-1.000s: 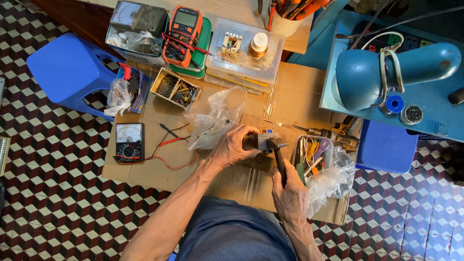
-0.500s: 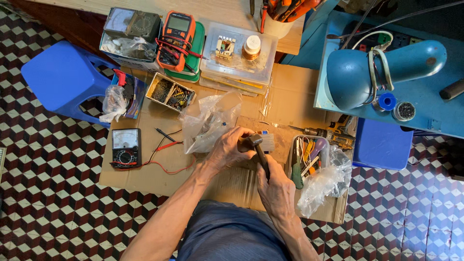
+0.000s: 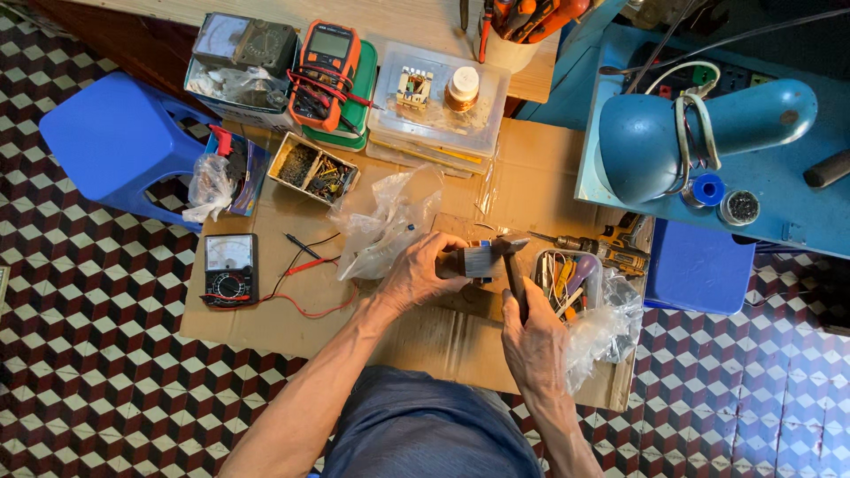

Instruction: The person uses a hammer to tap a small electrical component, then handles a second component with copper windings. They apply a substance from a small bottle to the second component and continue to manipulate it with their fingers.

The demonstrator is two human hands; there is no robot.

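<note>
Cardboard (image 3: 266, 327) is covering our tiled floor; our left hand (image 3: 423, 273) is clamping a small metal block (image 3: 479, 262) mid-sheet, probably heavy and rigid, while our right hand (image 3: 534, 341) is gripping a hammer (image 3: 513, 265) by its handle.

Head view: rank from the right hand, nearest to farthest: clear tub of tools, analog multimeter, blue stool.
From the right hand, which grips a small hammer:
1. Clear tub of tools: just beside the hand, to its upper right on the cardboard.
2. Analog multimeter: well off to the left, near the cardboard's left edge.
3. Blue stool: farthest, upper left on the tiled floor.
</note>
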